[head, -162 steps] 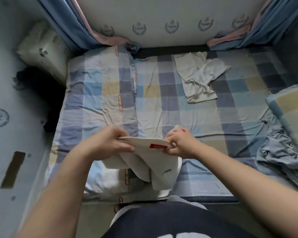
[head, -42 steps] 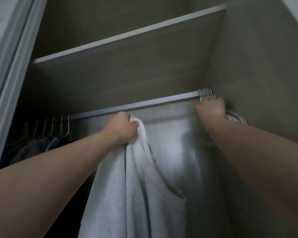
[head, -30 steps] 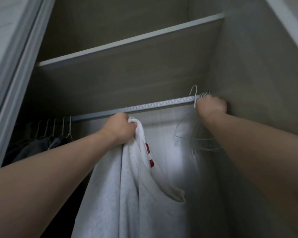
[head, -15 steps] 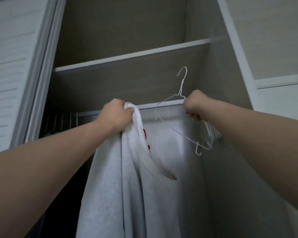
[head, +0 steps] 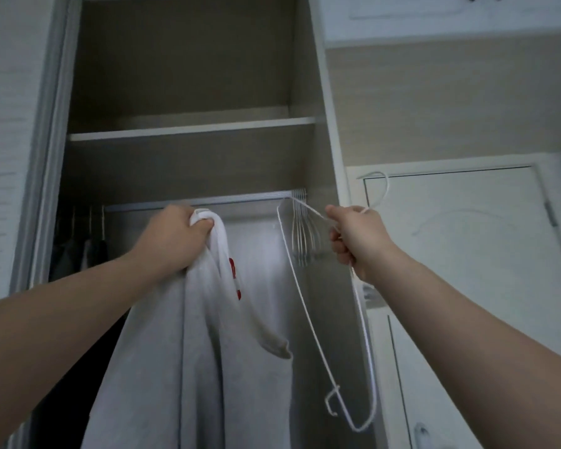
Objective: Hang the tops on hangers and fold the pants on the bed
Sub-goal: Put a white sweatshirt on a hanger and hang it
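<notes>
Right hand (head: 357,241) had pulled the wire hanger (head: 308,306) off the rail (head: 201,200) — gripped it tilted, left hand (head: 175,238) clutched the white top (head: 201,351) — hanging limp.

Only two bare forearms and two bare hands show of the person. The left forearm (head: 78,312) is broad at the near left edge and narrows toward the wrist. The right forearm (head: 467,319) does the same from the near right. Both are smooth and uncovered the whole way along. The left hand (head: 175,234) shows a rounded back with soft knuckles. The right hand (head: 357,238) shows its back, thumb base and short fingers, the fingers in shadow.
</notes>
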`<state>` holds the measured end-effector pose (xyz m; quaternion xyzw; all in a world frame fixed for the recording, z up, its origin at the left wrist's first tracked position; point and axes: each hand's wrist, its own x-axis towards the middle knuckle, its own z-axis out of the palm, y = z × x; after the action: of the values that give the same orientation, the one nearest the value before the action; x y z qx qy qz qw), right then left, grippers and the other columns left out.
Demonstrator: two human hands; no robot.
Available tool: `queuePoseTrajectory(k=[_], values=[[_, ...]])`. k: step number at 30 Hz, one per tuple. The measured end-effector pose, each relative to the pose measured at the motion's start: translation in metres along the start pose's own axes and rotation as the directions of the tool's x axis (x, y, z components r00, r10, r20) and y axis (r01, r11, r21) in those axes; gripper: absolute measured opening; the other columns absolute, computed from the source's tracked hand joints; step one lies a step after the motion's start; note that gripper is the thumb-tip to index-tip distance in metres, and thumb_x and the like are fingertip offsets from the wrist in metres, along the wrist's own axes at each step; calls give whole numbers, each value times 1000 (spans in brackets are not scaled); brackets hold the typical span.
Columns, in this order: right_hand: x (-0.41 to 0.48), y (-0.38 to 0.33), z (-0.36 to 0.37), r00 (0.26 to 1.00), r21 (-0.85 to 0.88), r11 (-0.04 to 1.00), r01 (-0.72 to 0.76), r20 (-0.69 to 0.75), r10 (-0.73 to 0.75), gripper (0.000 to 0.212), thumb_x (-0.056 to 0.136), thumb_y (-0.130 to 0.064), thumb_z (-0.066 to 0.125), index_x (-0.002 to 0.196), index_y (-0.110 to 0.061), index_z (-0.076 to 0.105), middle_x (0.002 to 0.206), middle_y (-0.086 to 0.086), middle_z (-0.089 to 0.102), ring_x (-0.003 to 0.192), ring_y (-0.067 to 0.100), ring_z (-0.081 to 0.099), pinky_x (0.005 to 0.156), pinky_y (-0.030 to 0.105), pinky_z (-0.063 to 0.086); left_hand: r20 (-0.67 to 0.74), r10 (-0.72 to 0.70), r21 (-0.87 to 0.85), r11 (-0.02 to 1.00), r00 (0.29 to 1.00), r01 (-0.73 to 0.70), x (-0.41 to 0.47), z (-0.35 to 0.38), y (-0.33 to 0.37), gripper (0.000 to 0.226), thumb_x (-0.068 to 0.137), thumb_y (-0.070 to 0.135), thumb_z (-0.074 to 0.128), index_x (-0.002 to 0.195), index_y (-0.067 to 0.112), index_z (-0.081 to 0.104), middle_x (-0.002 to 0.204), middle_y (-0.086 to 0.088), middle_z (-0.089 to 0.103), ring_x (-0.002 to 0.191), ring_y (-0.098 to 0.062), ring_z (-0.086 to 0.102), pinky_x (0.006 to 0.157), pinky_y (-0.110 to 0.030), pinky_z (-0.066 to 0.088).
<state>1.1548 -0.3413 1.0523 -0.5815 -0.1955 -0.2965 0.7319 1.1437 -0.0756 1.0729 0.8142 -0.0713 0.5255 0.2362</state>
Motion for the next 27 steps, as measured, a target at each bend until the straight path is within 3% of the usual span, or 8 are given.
queuePoseTrajectory(k=[6, 9, 11, 14, 16, 19, 23, 27], values=[[-56, -7, -44, 994, -1, 1000, 3, 107, -3, 9, 98, -14, 55, 101, -9, 62, 46, -3, 31, 33, 9, 22, 40, 14, 17, 167, 1, 16, 1000, 986, -3, -57, -8, 36, 35, 99, 32, 59, 75, 8, 66, 71, -9, 63, 72, -28, 61, 58, -32, 36], [-110, -12, -87, 976, 86, 992, 87, 191, -102, 16, 95, -18, 63, 97, -5, 71, 46, -5, 30, 34, 10, 21, 42, 13, 18, 282, -93, -9, 995, 955, 100, -98, -2, 52, 41, 97, 36, 61, 79, 1, 69, 77, -17, 67, 77, -34, 65, 65, -38, 45], [-151, -9, -124, 957, 102, 987, 121, 253, -143, 22, 87, -28, 69, 96, -9, 76, 47, -4, 29, 36, 12, 21, 45, 13, 21, 363, -223, -87, 959, 905, 271, -128, 6, 64, 40, 94, 39, 64, 79, 3, 72, 78, -16, 70, 71, -29, 68, 64, -37, 52], [-216, 4, -180, 938, 43, 996, 82, 335, -91, 53, 68, -55, 82, 101, -14, 77, 47, -4, 30, 40, 11, 22, 49, 14, 23, 518, -379, -111, 859, 767, 500, -173, 20, 86, 36, 92, 40, 66, 74, 9, 69, 67, -5, 67, 57, -19, 61, 48, -22, 42], [-253, 16, -217, 937, -26, 998, 65, 345, -53, 50, 71, -52, 80, 103, -13, 77, 45, -2, 29, 41, 10, 22, 50, 13, 24, 607, -393, -125, 812, 691, 571, -204, 29, 102, 29, 93, 34, 66, 79, 8, 69, 68, -7, 61, 59, -19, 55, 53, -22, 39], [-299, 29, -265, 931, -98, 995, 18, 364, 19, 30, 79, -30, 65, 100, -13, 78, 43, -1, 28, 41, 10, 22, 49, 11, 23, 668, -373, -83, 822, 644, 563, -252, 41, 129, 24, 91, 29, 68, 91, 5, 73, 74, -8, 56, 67, -20, 50, 61, -27, 39], [-345, 33, -308, 929, -161, 985, -57, 353, 112, 26, 77, -24, 63, 96, -16, 79, 43, -4, 31, 38, 11, 25, 45, 11, 23, 697, -346, -71, 838, 628, 541, -312, 50, 160, 20, 92, 25, 65, 87, 7, 73, 68, -1, 56, 61, -13, 49, 54, -20, 38], [-376, 34, -342, 946, -279, 960, 5, 314, 87, 21, 80, -27, 63, 93, -28, 80, 47, -13, 41, 43, 10, 30, 44, 16, 25, 692, -205, -11, 956, 692, 294, -362, 61, 184, 27, 97, 20, 56, 71, 10, 55, 69, -1, 51, 55, -4, 42, 51, -19, 34]])
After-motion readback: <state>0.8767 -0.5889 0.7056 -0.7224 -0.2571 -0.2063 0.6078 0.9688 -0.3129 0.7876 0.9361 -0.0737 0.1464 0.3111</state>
